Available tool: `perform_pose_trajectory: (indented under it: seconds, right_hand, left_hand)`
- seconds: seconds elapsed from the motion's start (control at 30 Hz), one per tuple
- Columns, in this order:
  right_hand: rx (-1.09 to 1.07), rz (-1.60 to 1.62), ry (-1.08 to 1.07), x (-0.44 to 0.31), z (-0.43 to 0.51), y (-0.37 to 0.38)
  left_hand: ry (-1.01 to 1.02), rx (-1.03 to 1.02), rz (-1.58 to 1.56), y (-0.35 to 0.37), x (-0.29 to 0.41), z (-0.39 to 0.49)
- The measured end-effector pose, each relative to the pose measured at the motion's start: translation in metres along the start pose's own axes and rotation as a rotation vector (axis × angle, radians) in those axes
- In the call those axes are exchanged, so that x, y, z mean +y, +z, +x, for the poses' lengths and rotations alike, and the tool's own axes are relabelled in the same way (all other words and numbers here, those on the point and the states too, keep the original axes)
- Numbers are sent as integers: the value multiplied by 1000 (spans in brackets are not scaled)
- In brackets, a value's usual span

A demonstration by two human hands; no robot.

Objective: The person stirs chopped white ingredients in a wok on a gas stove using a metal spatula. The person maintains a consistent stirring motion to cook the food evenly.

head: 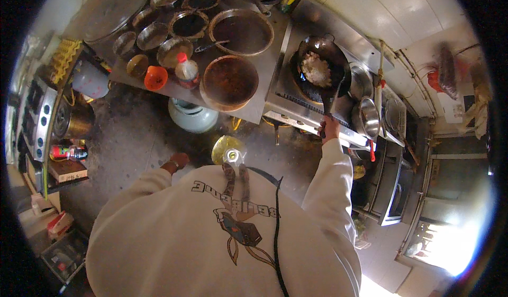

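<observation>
At the right, my right hand (pixel 330 128) is wrapped around the dark handle of a black wok (pixel 342 64). Pale, clumped food (pixel 315 70) lies inside the wok, which sits over a burner of the steel stove (pixel 287 100). Whether the wok touches the burner, I cannot tell. My left hand (pixel 180 161) hangs low beside my body, away from the counter; its fingers are too unclear to read. Steel bowls (pixel 370 118) stand just right of the wok. A clear plastic jug of yellow liquid (pixel 224 148) is on the floor by my feet.
The steel counter (pixel 254 106) left of the stove bears a brown-stained round pan (pixel 230 78), a red-capped plastic bottle (pixel 186 71), an orange cup (pixel 156 78) and several metal bowls. Below it stands a gas cylinder (pixel 193 116). A second stove (pixel 41 118) is at far left.
</observation>
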State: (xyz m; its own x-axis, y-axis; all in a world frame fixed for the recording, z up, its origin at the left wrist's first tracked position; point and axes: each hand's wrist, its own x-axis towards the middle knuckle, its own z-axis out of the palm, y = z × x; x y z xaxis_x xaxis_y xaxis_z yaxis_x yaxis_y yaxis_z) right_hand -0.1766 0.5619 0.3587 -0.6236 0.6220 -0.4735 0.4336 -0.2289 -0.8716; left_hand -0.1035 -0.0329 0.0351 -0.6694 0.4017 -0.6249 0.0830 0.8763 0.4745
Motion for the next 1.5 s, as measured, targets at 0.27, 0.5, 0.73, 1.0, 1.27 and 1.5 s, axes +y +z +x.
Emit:
perform_pose_trajectory:
  seconds: [0.27,0.5,0.73,1.0,1.27,1.5]
  right_hand:
    - [-648,942,346,-11,-16,-5]
    - [-346,241,-38,-35,-35,1]
    - [125,-479,-324,-16,4,-7]
    - [-436,790,274,13,26,2]
    - [-658,855,311,-11,-11,14]
    - [-324,53,-85,-25,-53,7]
  left_hand:
    - [-186,-139,-101,-12,12,-9]
    - [-164,-51,-200,-19,26,-2]
    - [205,122,300,12,-1,2]
    - [107,-55,402,42,-38,3]
    - [-27,-66,-100,-2,-3,3]
    - [-121,-29,-185,-30,43,-1]
